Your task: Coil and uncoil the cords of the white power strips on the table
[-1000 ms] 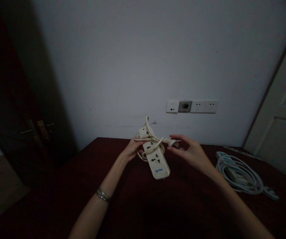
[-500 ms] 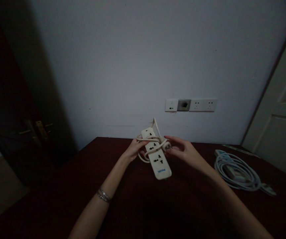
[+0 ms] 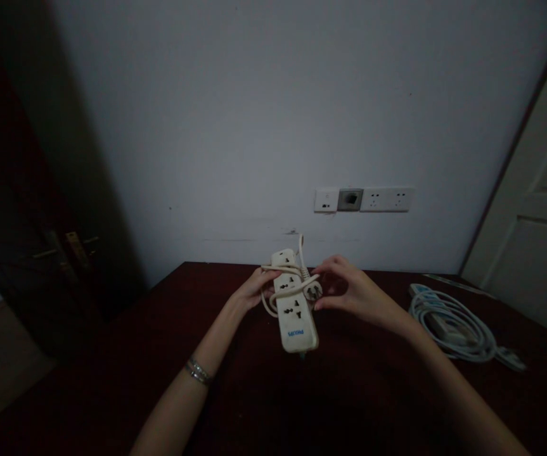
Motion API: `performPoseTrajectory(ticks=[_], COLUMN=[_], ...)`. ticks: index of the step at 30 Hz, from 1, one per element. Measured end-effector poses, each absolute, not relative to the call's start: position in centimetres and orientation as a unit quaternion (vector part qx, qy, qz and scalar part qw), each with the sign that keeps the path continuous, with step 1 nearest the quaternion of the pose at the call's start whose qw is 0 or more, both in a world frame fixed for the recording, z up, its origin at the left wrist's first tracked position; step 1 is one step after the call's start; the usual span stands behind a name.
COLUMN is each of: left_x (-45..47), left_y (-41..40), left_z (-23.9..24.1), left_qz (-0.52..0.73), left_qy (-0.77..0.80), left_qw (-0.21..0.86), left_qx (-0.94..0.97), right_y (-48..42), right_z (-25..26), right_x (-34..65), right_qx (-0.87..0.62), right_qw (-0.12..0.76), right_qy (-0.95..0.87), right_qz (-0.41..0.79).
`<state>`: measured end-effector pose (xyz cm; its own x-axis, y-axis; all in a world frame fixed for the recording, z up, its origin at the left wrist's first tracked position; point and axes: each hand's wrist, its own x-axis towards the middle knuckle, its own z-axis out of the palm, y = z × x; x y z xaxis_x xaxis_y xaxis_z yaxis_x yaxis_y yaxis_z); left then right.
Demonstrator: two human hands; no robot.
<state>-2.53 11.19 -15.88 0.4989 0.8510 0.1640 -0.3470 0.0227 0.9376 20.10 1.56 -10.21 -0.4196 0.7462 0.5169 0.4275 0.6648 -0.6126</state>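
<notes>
Nearest: power strip, held slanting over the counter, cord looped round the middle. Left hand closed on strip and loops; grip snugly to avoid slackening the turns. Right hand curved at the plug, thumb and fingers parted, firmness of contact impossible to tell; guide by the plug body. Farther right: coiled cable. Beyond: wall sockets.
</notes>
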Motion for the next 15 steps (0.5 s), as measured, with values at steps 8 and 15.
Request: performPoseTrajectory(ticks=[8,15], left_x=[-2.6,-2.3], left_y=[10.5,10.7], left_z=[-15.5,-15.6], left_qz=[0.403,0.384], left_qy=[0.284,0.308], left_qw=[0.666,0.655], left_qx=[0.559,0.573], right_y=[1.1,1.2], right_z=[-10.6,-10.9], right_x=[19.4,18.9], right_qx=[-0.384,-0.382], right_qw=[0.348,0.342], right_qy=[-0.841,-0.848], right_qz=[0.157,0.133])
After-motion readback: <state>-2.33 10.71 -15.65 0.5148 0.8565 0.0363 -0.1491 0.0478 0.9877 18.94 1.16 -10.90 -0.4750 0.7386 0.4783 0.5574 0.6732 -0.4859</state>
